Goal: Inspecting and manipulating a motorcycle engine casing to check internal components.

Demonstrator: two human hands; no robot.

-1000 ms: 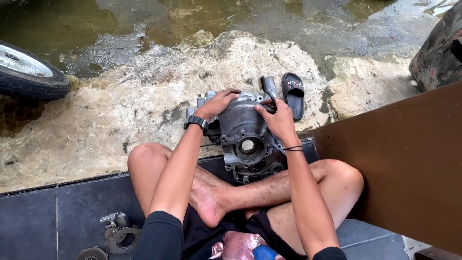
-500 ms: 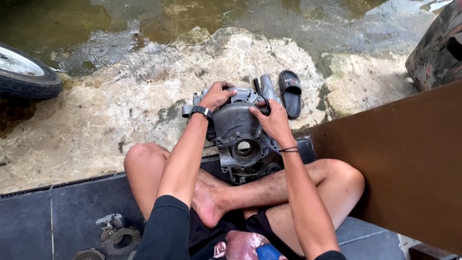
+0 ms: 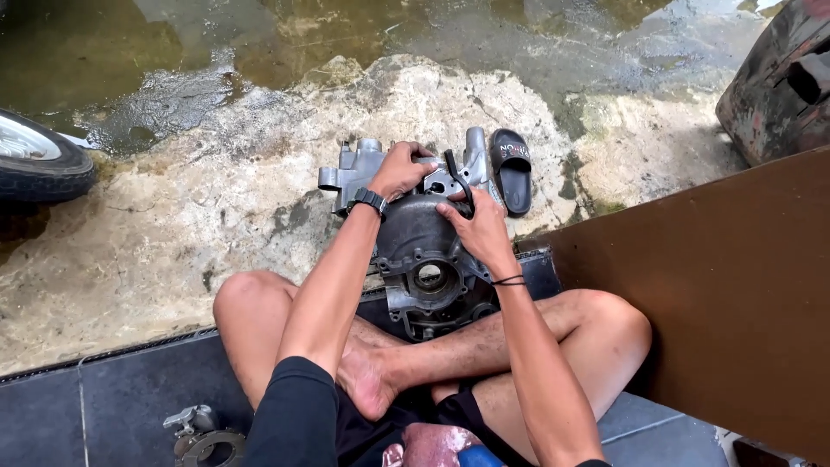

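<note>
Both your hands on engine casing [image 3: 428, 259] | left hand [image 3: 399, 169] fingers clamp its top edge | right hand [image 3: 480, 227] fingers pinch black lever [image 3: 458, 180] | slipper [image 3: 512, 169] beside.

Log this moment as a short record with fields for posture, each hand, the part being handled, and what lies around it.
posture: seated cross-legged, barefoot, on dark floor tiles
left hand: left hand grips the top of the engine crankcase; wristwatch on the wrist
right hand: right hand rests on the crankcase's dark domed side, fingers around a thin black tool
part: grey metal casing, round bearing hole facing the camera
nearby: black slide sandal, tyre, brown board, small metal parts
</note>
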